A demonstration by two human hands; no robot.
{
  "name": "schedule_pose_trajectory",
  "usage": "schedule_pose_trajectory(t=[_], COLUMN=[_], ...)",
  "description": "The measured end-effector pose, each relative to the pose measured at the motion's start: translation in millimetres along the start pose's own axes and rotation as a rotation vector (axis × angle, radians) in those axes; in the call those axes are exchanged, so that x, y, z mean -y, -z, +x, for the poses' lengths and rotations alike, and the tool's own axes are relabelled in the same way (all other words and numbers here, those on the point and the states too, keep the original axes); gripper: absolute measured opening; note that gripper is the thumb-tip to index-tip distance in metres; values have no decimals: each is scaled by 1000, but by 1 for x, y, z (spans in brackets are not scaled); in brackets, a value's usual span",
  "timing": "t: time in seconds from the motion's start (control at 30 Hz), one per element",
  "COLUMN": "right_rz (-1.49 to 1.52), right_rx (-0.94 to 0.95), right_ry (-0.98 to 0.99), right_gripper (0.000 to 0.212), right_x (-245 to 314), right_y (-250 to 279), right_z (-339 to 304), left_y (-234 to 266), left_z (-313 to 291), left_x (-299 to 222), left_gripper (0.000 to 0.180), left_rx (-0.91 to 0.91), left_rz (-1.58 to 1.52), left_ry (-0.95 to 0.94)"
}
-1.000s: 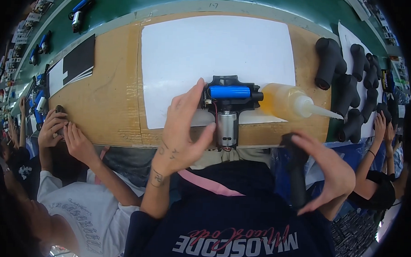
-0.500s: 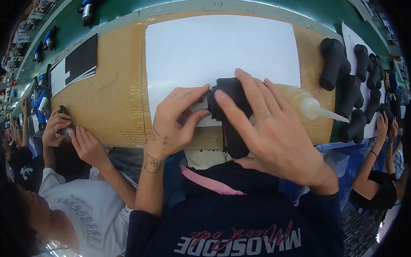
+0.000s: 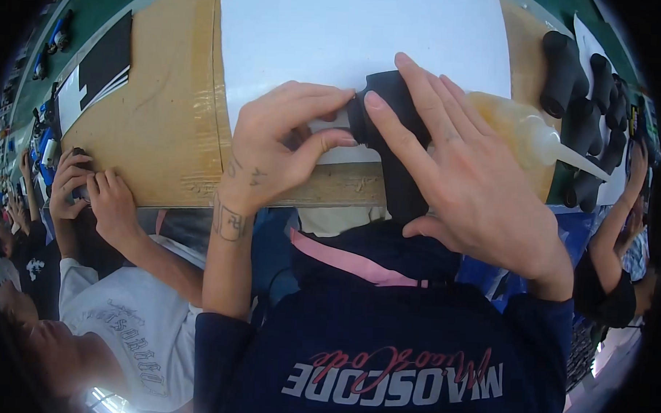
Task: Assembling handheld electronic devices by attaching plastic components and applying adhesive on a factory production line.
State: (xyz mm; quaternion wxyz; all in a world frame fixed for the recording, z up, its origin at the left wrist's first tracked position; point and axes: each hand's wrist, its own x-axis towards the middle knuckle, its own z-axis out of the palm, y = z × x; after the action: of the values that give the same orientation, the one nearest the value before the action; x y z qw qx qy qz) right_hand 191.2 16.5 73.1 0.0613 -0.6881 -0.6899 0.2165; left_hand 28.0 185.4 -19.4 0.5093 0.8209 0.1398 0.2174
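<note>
A black gun-shaped housing (image 3: 400, 140) lies at the front edge of the white sheet, its handle reaching past the table edge toward me. My left hand (image 3: 282, 143) pinches the left end of its head between thumb and fingertips. Over the head and the right side of the housing my right hand (image 3: 485, 168) is laid, index finger pressed on top and thumb by the handle's lower end; its palm hides part of the piece. Just beyond the right hand lies a clear squeeze bottle (image 3: 519, 133) with yellowish liquid and a pointed white nozzle, on its side.
Several similar black housings (image 3: 564, 73) lie at the right on white paper. The white sheet (image 3: 351, 32) covers part of a cardboard-topped table (image 3: 167, 91). Black and white sheets (image 3: 106, 60) are stacked at the left. A co-worker's hands (image 3: 101, 195) handle a small part there.
The whole view has shifted, so the table sits higher in the picture. Both hands keep their places on the housing, with the left fingertips still at its head.
</note>
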Motion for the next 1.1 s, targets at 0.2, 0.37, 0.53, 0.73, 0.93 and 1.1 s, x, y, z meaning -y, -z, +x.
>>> schedule_pose_trajectory(t=[0.2,0.37,0.53,0.73,0.93,1.1], right_rz=[-141,-35,610,1242,1049,976], right_rx=[-124,-59,-226,-350,-475,-597], right_ry=[-45,-115,363,386,388,400], right_gripper=[95,80,63,32,18,20], right_x=[-7,-11,-4,1,-4,-9], right_y=[-6,-15,-31,-34,-36,-38], right_z=[17,36,19,0,-14,-25], left_y=[-2,-2,-58,-93,-127,-134], left_z=[-5,-55,-94,-93,-87,-89], left_x=[-11,-47,-58,-51,-67,-57], left_gripper=[32,26,48,58,54,53], left_rx=[-11,196,111,410,339,539], left_rz=[-108,-463,-748,-942,-1022,-1013], left_ry=[222,742,628,368,333,379])
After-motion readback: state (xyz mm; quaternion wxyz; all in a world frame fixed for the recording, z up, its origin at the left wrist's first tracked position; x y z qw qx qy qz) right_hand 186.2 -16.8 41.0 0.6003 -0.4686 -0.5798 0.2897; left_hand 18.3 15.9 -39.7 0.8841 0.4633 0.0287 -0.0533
